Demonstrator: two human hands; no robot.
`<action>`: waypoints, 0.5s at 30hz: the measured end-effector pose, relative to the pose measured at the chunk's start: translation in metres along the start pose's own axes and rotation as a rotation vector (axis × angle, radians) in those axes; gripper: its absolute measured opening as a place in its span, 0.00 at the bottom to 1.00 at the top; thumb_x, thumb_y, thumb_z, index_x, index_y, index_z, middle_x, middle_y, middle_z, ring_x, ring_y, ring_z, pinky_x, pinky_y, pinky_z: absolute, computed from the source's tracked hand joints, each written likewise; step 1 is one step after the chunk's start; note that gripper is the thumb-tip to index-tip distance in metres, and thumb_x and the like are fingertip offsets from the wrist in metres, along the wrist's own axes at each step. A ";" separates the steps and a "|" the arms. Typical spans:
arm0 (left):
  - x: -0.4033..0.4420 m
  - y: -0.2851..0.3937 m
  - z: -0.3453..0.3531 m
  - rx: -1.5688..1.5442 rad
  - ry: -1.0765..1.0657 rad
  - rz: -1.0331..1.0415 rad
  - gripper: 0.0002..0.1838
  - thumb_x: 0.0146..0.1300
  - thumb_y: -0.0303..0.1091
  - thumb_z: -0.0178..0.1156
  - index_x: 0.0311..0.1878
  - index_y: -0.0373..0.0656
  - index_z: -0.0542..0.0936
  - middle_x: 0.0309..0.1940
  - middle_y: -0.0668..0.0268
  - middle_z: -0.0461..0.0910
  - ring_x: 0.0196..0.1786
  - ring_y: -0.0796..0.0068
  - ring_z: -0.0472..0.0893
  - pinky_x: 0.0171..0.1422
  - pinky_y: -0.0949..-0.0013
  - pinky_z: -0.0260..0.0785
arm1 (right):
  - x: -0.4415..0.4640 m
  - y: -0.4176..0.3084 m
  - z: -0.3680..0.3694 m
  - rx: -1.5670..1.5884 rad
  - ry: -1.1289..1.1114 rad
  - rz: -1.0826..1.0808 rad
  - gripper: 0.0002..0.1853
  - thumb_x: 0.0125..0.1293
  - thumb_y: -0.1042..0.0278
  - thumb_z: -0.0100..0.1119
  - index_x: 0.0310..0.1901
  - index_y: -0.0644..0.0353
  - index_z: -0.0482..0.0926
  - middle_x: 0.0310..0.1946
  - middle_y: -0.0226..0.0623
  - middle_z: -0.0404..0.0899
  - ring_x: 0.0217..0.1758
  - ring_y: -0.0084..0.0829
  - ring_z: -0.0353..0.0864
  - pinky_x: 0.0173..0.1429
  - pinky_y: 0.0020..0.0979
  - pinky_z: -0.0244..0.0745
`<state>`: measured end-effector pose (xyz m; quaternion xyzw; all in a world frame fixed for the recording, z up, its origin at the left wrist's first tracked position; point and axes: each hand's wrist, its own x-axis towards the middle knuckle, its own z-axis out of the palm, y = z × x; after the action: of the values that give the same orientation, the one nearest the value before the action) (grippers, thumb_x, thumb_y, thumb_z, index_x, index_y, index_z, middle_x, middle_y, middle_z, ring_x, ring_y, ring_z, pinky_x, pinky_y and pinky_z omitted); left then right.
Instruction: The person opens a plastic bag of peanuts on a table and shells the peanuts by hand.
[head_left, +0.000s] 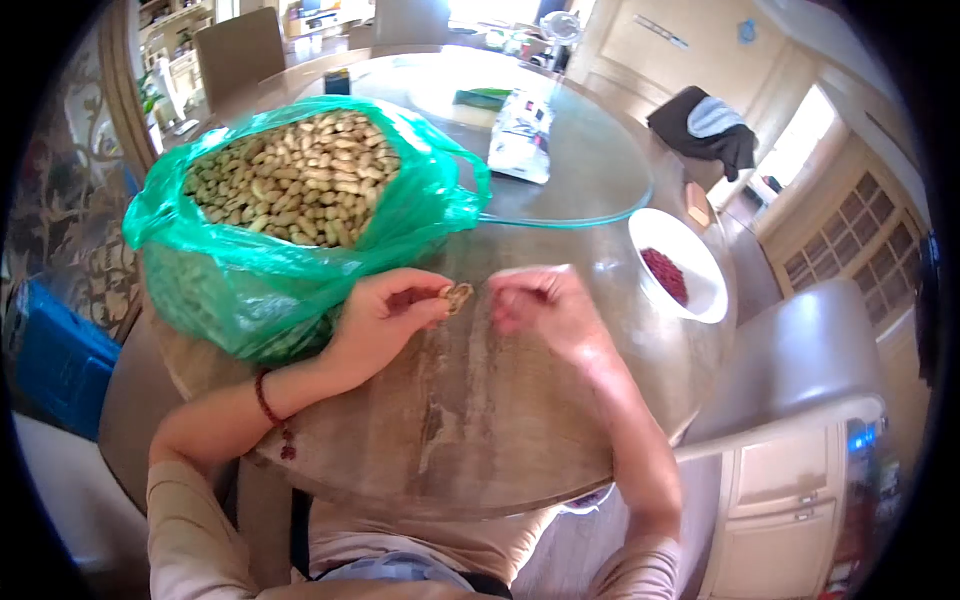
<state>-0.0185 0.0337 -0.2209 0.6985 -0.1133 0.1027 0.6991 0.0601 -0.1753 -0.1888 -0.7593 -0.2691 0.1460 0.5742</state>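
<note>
Between the thumb and fingers of my left hand (385,312) is a peanut shell (458,297), which looks cracked or split. My right hand (545,305) hovers just to its right, fingers curled together and smeared by motion; whether anything is in them I cannot make out. Behind my left hand stands a large green plastic bag (260,290), its mouth wide, full of unshelled peanuts (300,175). To the right, a white bowl (712,290) holds a heap of red-skinned peanut kernels (664,276).
A round table (480,430) bears everything, with a raised glass turntable (590,190) at the back. On the glass lies a white printed packet (521,140). A chair (790,360) stands at the right, and a blue bin (65,350) sits at the left.
</note>
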 end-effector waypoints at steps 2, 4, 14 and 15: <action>-0.002 0.003 0.005 -0.045 -0.006 -0.015 0.09 0.60 0.22 0.59 0.45 0.35 0.79 0.39 0.66 0.81 0.39 0.82 0.79 0.41 0.78 0.73 | -0.004 -0.014 -0.027 -0.603 0.447 -0.149 0.11 0.54 0.84 0.54 0.40 0.69 0.80 0.33 0.44 0.80 0.36 0.30 0.81 0.41 0.32 0.76; -0.007 0.006 0.007 0.052 -0.069 0.071 0.09 0.59 0.22 0.60 0.43 0.34 0.79 0.38 0.67 0.81 0.39 0.82 0.79 0.42 0.79 0.72 | -0.001 -0.007 -0.063 -0.967 0.783 -0.350 0.13 0.56 0.84 0.48 0.41 0.67 0.80 0.39 0.51 0.80 0.40 0.42 0.81 0.44 0.36 0.75; -0.017 0.008 0.014 -0.004 -0.212 0.039 0.08 0.57 0.23 0.63 0.41 0.35 0.79 0.38 0.65 0.80 0.39 0.80 0.79 0.42 0.77 0.73 | 0.003 0.025 -0.114 -1.131 0.996 -0.413 0.11 0.55 0.83 0.54 0.39 0.65 0.81 0.36 0.48 0.82 0.41 0.44 0.82 0.47 0.37 0.76; -0.016 0.006 0.013 0.073 -0.237 0.080 0.08 0.56 0.24 0.63 0.40 0.35 0.79 0.39 0.64 0.80 0.39 0.80 0.79 0.42 0.77 0.73 | 0.010 0.026 -0.102 -0.971 1.001 -0.401 0.10 0.56 0.83 0.55 0.39 0.66 0.81 0.37 0.47 0.82 0.41 0.44 0.82 0.48 0.36 0.76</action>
<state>-0.0357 0.0208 -0.2203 0.7255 -0.2190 0.0514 0.6504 0.1285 -0.2561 -0.1819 -0.8406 -0.1426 -0.4630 0.2423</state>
